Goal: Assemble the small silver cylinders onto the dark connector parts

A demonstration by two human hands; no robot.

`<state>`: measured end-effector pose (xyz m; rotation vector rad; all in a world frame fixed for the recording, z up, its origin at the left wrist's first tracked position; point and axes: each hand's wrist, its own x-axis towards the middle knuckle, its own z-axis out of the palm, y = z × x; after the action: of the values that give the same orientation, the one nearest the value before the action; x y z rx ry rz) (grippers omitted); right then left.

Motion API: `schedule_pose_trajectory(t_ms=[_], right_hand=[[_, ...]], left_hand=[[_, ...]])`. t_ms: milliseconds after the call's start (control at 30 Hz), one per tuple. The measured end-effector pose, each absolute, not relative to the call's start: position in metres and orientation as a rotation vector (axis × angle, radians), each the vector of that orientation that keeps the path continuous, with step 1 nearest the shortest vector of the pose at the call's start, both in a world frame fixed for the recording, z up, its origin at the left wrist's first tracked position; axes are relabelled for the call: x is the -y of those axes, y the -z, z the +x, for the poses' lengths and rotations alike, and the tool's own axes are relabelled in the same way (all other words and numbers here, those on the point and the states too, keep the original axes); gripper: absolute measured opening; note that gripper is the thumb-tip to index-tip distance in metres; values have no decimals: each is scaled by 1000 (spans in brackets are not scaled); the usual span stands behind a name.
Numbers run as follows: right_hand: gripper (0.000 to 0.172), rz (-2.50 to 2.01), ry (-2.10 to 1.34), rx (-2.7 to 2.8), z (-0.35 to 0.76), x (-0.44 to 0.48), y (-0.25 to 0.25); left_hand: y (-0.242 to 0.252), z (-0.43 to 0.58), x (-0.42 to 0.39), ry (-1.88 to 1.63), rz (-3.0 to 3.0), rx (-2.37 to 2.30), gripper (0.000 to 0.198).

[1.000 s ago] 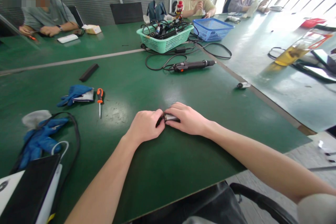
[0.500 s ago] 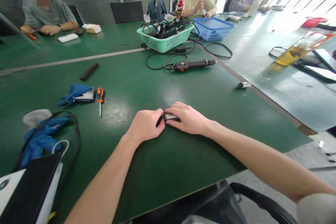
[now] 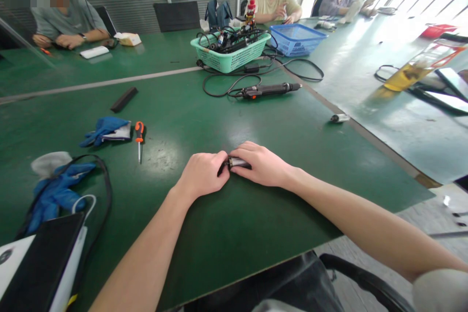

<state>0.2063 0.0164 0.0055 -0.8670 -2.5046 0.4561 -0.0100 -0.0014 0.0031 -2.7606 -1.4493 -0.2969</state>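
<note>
Near the front of the green table, both of my hands meet around a small silver metal cylinder with a dark end. My right hand is closed round its silver body, the far part hidden in the palm. My left hand pinches the dark end between thumb and fingers; most of that end is covered. An orange-and-black screwdriver lies to the left. Farther back, a black electric screwdriver rests with its cable attached. A similar silver cylinder lies at the right, by the table seam.
A green basket of tools and cables stands at the back beside a blue basket. Blue gloves, a black bar and a dark device occupy the left. A bottle stands right. Three people sit opposite.
My hands and the cylinder stay in nearly the same place and grip. Across the table, the people's hands shift slightly.
</note>
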Motion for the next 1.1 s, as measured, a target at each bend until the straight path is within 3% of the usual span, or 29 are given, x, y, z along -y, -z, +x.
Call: schedule_pose_trajectory(t_ms=[1100], right_hand=[[26, -919, -426, 2508, 208, -16, -6]], left_hand=[[-5, -9, 2, 287, -2743, 1491, 15]])
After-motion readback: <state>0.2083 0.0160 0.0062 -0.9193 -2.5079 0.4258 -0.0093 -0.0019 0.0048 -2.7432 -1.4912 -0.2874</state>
